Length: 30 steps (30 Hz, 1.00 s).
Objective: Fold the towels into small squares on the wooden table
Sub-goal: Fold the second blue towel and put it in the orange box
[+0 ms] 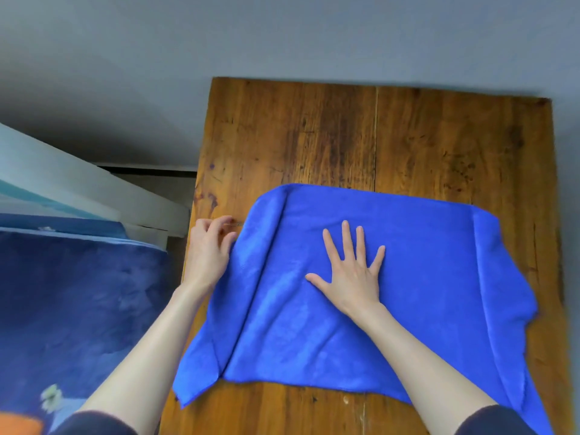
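Basically blue towel lay spread on wooden table, L + R edges flopped inward. Right hand pressed flat mid-cloth, fingers splayed. Left hand sat at L edge, fingers curled; pinching or not, can't tell. Looked soft, light, limp; grab by corners.

Look at the top of the picture and you see a plain grey wall. At the left edge there is a white frame that slants down toward the middle. Below it, at the lower left, lies a dark blue blanket with a small white flower on it. In the bottom left corner you see an orange patch.
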Available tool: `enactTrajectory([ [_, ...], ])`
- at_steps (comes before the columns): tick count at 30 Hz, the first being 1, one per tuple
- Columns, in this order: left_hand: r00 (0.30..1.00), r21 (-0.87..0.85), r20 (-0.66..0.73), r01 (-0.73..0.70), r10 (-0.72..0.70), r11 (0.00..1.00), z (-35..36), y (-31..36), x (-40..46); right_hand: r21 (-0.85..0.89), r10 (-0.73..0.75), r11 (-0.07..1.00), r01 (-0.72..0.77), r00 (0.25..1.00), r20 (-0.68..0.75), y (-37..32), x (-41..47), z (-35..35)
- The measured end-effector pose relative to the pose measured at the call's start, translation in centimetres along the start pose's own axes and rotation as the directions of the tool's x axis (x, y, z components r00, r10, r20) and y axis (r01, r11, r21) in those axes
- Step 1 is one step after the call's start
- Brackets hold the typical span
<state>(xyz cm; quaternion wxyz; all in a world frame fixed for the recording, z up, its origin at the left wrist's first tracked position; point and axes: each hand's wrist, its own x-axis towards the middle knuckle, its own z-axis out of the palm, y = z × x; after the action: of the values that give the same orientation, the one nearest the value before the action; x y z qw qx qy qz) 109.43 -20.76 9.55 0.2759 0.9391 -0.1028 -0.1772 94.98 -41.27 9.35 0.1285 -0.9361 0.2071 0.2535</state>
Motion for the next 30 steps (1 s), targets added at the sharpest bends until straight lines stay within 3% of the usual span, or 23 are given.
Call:
enactTrajectory([
  [4, 0.998, 0.046, 0.009, -0.063, 0.062, 0.997, 0.3, 1.2, 1.0, -0.051, 0.003, 0.999, -0.002, 1.000, 0.027, 0.1, 0.0, 0.0],
  [10, 0.999, 0.081, -0.004, 0.046, -0.046, 0.996, -0.1, -1.6, -1.2, -0.076, 0.020, 0.997, -0.014, 0.997, 0.069, -0.1, 0.0, -0.2],
  [16, 1.000, 0.114, -0.001, 0.013, -0.013, 0.993, -0.7, -1.2, -0.3, -0.079, 0.032, 0.997, -0.024, 0.995, 0.100, -0.3, -0.1, -0.5],
  [26, 0.947, 0.076, -0.320, 0.035, -0.009, 0.996, -6.4, -0.6, 6.5, -0.071, 0.044, 0.997, -0.035, 0.992, 0.122, -0.5, -0.2, -0.8],
  [30, 0.948, 0.192, -0.300, -0.045, 0.102, 0.980, -4.2, 0.0, 5.0, -0.069, 0.048, 0.997, -0.040, 0.991, 0.125, -0.6, -0.2, -0.9],
])
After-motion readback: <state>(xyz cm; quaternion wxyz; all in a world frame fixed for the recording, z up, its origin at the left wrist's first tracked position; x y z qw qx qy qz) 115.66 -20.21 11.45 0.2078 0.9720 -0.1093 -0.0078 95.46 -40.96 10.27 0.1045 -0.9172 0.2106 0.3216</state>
